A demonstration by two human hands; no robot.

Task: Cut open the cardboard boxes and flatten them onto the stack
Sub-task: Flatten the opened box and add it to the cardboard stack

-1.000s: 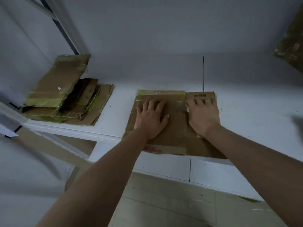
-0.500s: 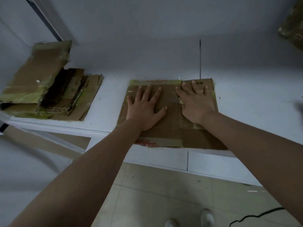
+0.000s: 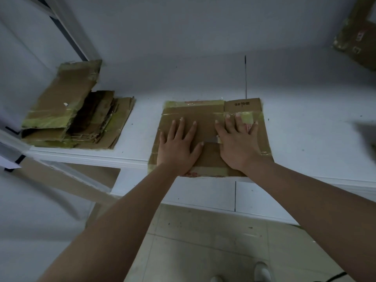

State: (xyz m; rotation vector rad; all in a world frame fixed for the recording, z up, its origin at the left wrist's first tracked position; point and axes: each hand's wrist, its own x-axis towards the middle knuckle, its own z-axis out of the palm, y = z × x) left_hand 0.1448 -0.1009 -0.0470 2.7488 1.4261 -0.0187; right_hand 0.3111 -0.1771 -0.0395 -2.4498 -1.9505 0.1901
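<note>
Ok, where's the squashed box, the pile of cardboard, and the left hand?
squashed box [image 3: 262, 139], head view, its bare right side.
pile of cardboard [image 3: 63, 100], head view, top sheet.
left hand [image 3: 178, 148], head view, its back.

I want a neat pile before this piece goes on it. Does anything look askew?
Yes. The stack is uneven: its top sheet tilts up at the back, and lower pieces fan out to the right.

Perhaps storeroom: white shelf [image 3: 132, 159], cardboard stack [image 3: 71, 123]

Flattened box [image 3: 203, 119] right of stack [image 3: 69, 119]
</note>
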